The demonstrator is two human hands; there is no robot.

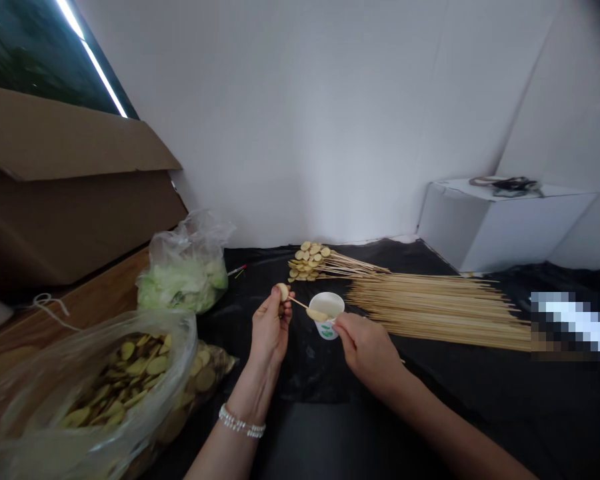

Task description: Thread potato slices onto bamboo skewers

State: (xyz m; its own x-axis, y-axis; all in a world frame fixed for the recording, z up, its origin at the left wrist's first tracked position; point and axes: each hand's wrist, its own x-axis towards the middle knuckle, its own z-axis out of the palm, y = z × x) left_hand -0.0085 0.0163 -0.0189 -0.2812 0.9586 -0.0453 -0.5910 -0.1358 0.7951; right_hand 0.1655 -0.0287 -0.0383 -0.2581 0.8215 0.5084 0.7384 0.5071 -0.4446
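My left hand, with a beaded bracelet at the wrist, pinches a pale round potato slice by its edge. Other slices may sit in its curled fingers; I cannot make them out clearly. A thin wooden skewer reaches from that slice toward my right hand, whose closed fingers grip its other end. Partway along the skewer sits another potato slice, in front of a white paper cup with a green print. The cup stands on black sheeting, close beside my right fingertips.
Loaded skewers lie stacked near the wall, behind many bare skewers. At left are an open plastic bag of potato slices, a tied bag of pale green vegetable and a cardboard box. A white box stands at right.
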